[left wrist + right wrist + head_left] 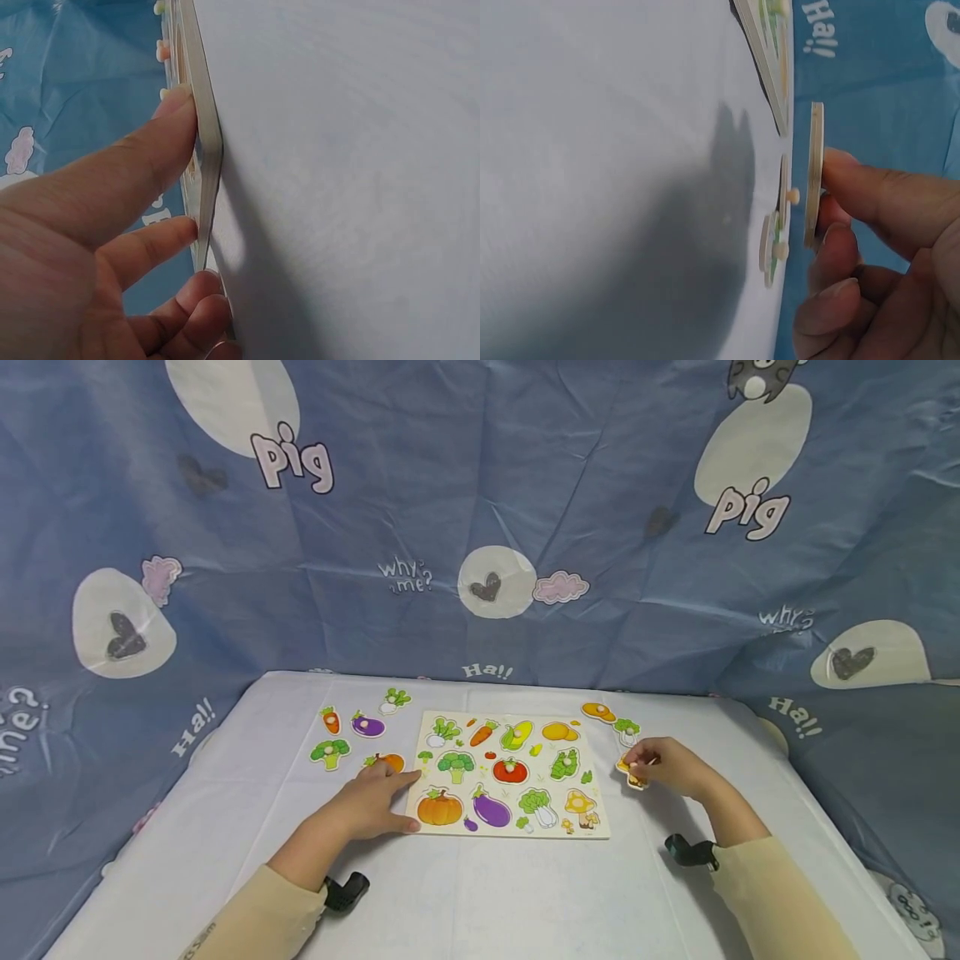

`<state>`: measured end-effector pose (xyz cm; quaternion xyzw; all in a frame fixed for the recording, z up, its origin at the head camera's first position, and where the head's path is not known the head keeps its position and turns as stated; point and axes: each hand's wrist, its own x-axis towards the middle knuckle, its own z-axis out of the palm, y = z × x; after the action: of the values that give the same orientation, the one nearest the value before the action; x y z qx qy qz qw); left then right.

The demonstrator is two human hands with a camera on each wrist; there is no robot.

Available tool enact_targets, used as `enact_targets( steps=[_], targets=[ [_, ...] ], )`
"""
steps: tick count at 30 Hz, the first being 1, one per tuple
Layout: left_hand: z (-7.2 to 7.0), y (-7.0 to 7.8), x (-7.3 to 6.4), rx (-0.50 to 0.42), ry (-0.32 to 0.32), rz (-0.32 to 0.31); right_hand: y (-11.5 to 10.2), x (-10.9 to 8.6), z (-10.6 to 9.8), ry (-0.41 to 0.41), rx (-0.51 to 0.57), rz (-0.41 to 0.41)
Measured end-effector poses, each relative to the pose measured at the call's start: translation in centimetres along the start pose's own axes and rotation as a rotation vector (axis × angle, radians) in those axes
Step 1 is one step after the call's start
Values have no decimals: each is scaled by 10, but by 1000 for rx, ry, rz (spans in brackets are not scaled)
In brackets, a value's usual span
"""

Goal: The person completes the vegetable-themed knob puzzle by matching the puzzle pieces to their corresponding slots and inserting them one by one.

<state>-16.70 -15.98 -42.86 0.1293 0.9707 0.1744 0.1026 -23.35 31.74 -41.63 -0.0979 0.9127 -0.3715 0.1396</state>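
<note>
A wooden vegetable puzzle board (480,832) lies flat on the table. My left hand (372,802) rests at its left side, with thumb and index finger touching the board near the edge. Seen edge-on in the left wrist view, the board (211,150) has the thumb upon its face. To the right of the board, my right hand (671,766) pinches a mushroom puzzle piece (634,777) by its picture side. In the right wrist view this piece (814,172) is held edge-on, apart from the table. Its knob is hidden by the fingers.
Left of the board lie carrot (331,720), eggplant (368,725), radish (394,701), broccoli (330,753) and pumpkin (388,762) pieces. Potato (599,712) and bok choy (627,731) pieces lie beyond my right hand. A blue printed cloth (420,643) hangs behind the white table (510,902).
</note>
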Motion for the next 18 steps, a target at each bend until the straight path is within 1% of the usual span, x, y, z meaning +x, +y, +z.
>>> enact_targets(
  steps=[4, 11, 14, 18],
  targets=[
    [0, 1, 0, -3, 3, -1, -3, -2, 7, -22, 3, -37],
    [-1, 3, -2, 0, -3, -13, -9, -6, 19, -82, 43, -114],
    [-1, 2, -2, 1, -2, -13, -13, -6, 24, -93, 39, -121],
    [-1, 3, -2, 0, -1, -11, -18, -7, 31, -91, 27, -98]
  ],
)
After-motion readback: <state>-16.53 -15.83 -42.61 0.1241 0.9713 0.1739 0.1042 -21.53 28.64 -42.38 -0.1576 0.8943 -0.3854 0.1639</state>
